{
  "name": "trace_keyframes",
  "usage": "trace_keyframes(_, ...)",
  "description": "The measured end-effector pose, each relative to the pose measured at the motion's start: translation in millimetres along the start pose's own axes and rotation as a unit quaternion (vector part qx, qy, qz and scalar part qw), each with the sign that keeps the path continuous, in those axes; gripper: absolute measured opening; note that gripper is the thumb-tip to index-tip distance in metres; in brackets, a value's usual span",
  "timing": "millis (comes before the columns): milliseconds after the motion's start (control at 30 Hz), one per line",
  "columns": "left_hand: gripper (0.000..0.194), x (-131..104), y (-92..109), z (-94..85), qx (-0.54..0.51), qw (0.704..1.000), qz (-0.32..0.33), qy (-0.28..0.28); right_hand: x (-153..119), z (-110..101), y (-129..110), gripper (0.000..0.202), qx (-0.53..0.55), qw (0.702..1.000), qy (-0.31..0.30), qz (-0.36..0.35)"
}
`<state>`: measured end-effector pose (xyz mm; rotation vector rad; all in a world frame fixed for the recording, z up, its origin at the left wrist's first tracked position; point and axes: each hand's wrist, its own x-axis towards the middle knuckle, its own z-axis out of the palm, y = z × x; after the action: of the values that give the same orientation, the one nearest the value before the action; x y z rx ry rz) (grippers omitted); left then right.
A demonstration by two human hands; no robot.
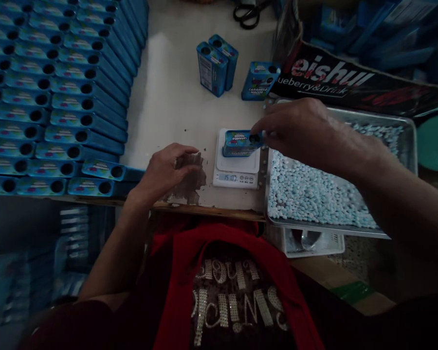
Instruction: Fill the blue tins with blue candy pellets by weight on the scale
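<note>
A blue candy box (238, 144) stands on the plate of a white digital scale (236, 182), whose display seems to read 151.0. My right hand (295, 131) is at the box's right end, over its round opening, with fingers bunched; whatever they pinch is too small to make out. Left of the scale, my left hand (171, 170) rests near the table's front edge with thumb and fingers apart and nothing between them. Small pale blue and white candies (314, 194) fill much of a metal tray (410, 146) beneath my right forearm.
Rows of blue boxes (58, 97) cover the table's left side. Two upright boxes (212, 70) and another (260, 81) stand behind the scale. Black scissors (246, 16) lie at the back. A black printed carton (328, 73) holds blue packages behind the tray.
</note>
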<state>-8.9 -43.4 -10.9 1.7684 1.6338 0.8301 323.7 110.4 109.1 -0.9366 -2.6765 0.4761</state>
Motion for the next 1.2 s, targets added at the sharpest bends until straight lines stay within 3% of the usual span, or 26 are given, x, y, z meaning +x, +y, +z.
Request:
trace_keyframes(100, 0.039, 3, 3, -1.2, -0.001, 1.000, 0.002, -0.006, 4, -11, -11, 0.037, -0.067, 0.995, -0.061, -0.038)
trace_keyframes(300, 0.036, 5, 4, -4.4, 0.000, 1.000, 0.011, 0.005, 1, -15, -8, 0.028, -0.066, 0.998, -0.004, 0.018)
trace_keyframes(600, 0.034, 1, 14, -4.1, 0.004, 1.000, 0.007, 0.014, -2, -11, -6, 0.016, -0.042, 0.997, 0.055, 0.015)
trace_keyframes(900, 0.036, -4, 14, -8.8, 0.012, 1.000, 0.010, 0.019, -6, -4, 17, 0.016, -0.064, 0.998, 0.015, -0.015)
trace_keyframes(1200, 0.037, 3, 19, -7.3, 0.016, 1.000, 0.010, 0.012, -3, -8, -15, 0.023, -0.048, 0.999, 0.004, -0.024)
